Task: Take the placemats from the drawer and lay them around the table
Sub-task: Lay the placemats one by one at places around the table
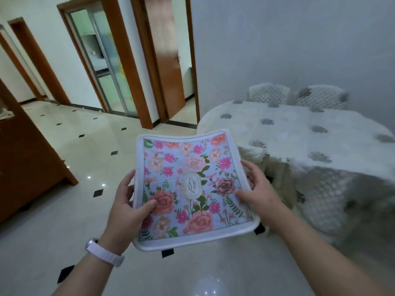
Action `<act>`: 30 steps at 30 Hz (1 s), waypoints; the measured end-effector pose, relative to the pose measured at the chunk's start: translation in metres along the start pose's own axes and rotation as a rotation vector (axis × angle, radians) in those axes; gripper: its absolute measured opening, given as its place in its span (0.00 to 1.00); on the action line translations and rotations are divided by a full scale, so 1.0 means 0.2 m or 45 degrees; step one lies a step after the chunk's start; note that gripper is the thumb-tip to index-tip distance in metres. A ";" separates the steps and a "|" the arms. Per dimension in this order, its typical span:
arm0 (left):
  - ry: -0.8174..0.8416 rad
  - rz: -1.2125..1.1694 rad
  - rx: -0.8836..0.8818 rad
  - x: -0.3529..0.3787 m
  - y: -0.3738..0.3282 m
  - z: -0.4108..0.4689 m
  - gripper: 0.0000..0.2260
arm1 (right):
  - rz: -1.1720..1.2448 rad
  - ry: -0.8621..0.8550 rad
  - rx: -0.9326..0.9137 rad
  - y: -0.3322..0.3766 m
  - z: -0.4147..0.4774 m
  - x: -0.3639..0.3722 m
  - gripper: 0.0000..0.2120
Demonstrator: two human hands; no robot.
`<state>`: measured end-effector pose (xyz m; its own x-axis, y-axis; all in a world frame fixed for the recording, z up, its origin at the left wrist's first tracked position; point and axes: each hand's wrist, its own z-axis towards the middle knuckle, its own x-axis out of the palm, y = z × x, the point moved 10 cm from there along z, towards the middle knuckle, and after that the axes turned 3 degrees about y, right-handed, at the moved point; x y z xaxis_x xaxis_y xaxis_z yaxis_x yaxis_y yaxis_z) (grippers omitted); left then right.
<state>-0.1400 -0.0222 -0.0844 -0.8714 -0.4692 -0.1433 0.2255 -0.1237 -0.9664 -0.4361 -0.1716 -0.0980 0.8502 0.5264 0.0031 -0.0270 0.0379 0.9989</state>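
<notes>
The left hand (128, 201) pinches the left edge of the floral placemat (188, 167), thumb on top. The right hand (259, 189) grips the opposite edge, so the mat is held between them above the floor. Beyond the right hand, the cloth-covered table (299, 133) shows no mat on its visible top, so laying seems not yet begun. The mat's centre oval reads "GARDEN".

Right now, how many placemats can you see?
1. The floral placemat is held at its side edges by the left hand and right hand, over the floor beside the table. Others could be stacked under it, hidden; none shows on the table.
</notes>
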 end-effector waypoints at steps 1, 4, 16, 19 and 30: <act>0.033 0.002 0.002 0.06 0.02 0.07 0.39 | -0.009 -0.043 0.004 -0.01 0.02 -0.06 0.34; 0.103 -0.019 0.012 0.20 0.09 0.24 0.39 | -0.035 -0.147 0.039 -0.05 0.07 -0.20 0.35; 0.526 -0.197 -0.026 0.82 0.42 1.19 0.35 | -0.189 -0.625 0.180 -0.13 0.51 -0.63 0.39; 0.657 -0.260 -0.035 0.99 0.44 1.35 0.36 | -0.212 -0.754 0.188 -0.12 0.53 -0.73 0.39; 0.999 -0.351 -0.055 1.69 0.41 1.42 0.36 | -0.250 -1.138 0.208 -0.07 0.21 -1.11 0.37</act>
<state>-0.2919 -0.4393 -0.1509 -0.9472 0.3204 0.0082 -0.0438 -0.1038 -0.9936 -0.6027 -0.3259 -0.1106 0.9229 -0.3290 -0.2000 0.1770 -0.0989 0.9792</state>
